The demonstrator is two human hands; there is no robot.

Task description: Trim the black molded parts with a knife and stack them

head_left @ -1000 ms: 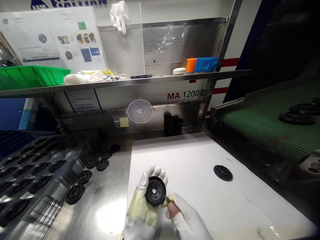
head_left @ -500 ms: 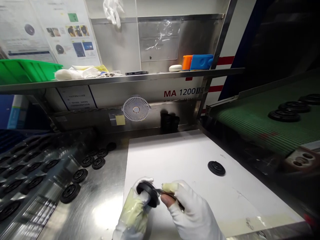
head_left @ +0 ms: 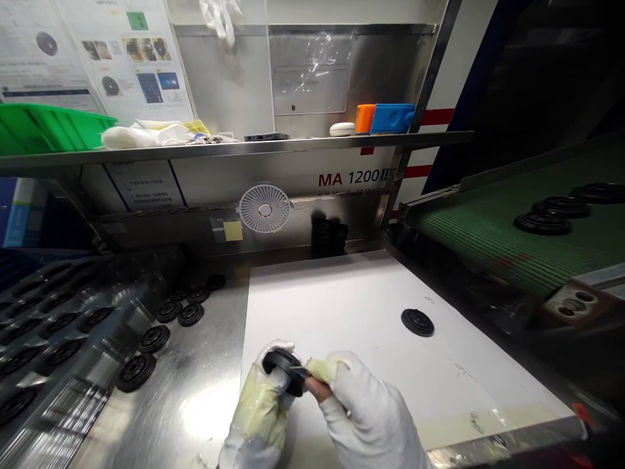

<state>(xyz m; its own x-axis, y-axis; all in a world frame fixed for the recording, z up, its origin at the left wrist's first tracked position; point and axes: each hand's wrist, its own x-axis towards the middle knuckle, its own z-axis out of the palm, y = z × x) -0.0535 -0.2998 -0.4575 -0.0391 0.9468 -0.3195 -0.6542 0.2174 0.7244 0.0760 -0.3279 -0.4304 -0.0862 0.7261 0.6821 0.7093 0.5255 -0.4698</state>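
Observation:
Over the near edge of a white sheet [head_left: 322, 299], my left hand [head_left: 256, 410], gloved in white with yellowish finger covers, grips a round black grooved part [head_left: 280, 359] tilted on its side. My right hand [head_left: 371, 413], in a white glove with a bare thumb tip showing, pinches a small knife. The knife's metal blade [head_left: 299, 370] touches the rim of the black part; its handle is hidden in the fingers. A similar black disc [head_left: 417, 322] lies flat on the sheet to the right.
Several black discs [head_left: 135, 372] lie on the steel table at left, beside a clear plastic tray [head_left: 90, 384] holding more. At right a green conveyor belt [head_left: 463, 238] carries black discs. A shelf [head_left: 293, 147] spans the back, above a small fan [head_left: 264, 208].
Both hands have shifted slightly left and up in view, with the part and blade. The blade now lies across the rim, and the right fingers are closer to the part.

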